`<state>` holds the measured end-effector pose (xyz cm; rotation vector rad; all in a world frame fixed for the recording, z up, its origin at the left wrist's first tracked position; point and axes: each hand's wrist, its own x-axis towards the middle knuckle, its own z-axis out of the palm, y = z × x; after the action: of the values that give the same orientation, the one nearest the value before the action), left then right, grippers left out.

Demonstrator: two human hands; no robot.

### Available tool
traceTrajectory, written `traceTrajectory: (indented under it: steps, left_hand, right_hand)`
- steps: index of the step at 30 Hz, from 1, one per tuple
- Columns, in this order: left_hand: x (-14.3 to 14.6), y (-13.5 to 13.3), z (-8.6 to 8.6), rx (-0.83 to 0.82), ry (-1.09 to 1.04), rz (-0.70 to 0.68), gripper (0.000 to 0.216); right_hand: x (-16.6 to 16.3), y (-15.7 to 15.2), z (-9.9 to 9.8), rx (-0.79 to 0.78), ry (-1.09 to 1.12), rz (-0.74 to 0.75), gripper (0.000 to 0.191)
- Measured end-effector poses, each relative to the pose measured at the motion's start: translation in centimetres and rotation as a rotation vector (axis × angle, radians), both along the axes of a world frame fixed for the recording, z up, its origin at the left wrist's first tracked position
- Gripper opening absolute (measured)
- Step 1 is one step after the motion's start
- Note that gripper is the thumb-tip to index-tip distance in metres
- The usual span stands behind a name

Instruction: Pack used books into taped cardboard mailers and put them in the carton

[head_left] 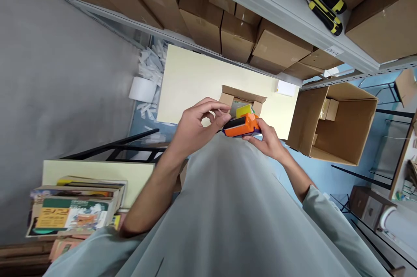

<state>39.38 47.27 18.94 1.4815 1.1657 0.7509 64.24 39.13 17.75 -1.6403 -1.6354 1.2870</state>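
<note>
Right now your right hand (269,140) grips the orange device (243,126) while your left hand's (195,127) fingers (219,120) pinch its end; the small open box (243,97) on the counter (192,81) waits below.

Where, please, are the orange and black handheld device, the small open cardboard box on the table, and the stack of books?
Orange and black handheld device (241,126), head view, orange top face.
Small open cardboard box (243,93), head view, rear flap.
Stack of books (73,216), head view, top cover.
</note>
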Motion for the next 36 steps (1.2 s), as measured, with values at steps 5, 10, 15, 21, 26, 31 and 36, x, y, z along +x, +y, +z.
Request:
traceTrajectory:
  steps: [5,10,15,21,26,31,36]
  left_hand:
    - [0.3,-0.5,-0.4,0.007,-0.036,0.009,0.02]
    - [0.5,-1.0,-1.0,-0.071,-0.074,0.048,0.018]
    - [0.7,-2.1,-2.7,-0.23,-0.11,0.21,0.014]
    - [0.1,-2.8,-4.8,-0.456,-0.184,0.316,0.014]
    - [-3.2,-1.4,-8.0,-0.481,-0.246,0.525,0.015]
    - [-5.2,0.2,-13.4,-0.607,-0.34,0.501,0.018]
    - [-3.7,0.8,-17.9,-0.688,-0.424,0.555,0.017]
  right_hand:
    - [0.5,-0.4,0.0,0.035,-0.091,0.074,0.05]
    - [1.1,-0.3,0.2,-0.048,-0.219,0.197,0.057]
    - [1.5,1.1,0.9,-0.186,-0.357,0.303,0.055]
    - [1.5,4.4,3.1,-0.413,-0.316,0.428,0.054]
    - [1.7,7.3,4.6,-0.559,-0.392,0.469,0.059]
    - [0.8,10.3,4.6,-0.672,-0.416,0.476,0.064]
    - [-0.7,13.4,3.2,-0.691,-0.505,0.478,0.063]
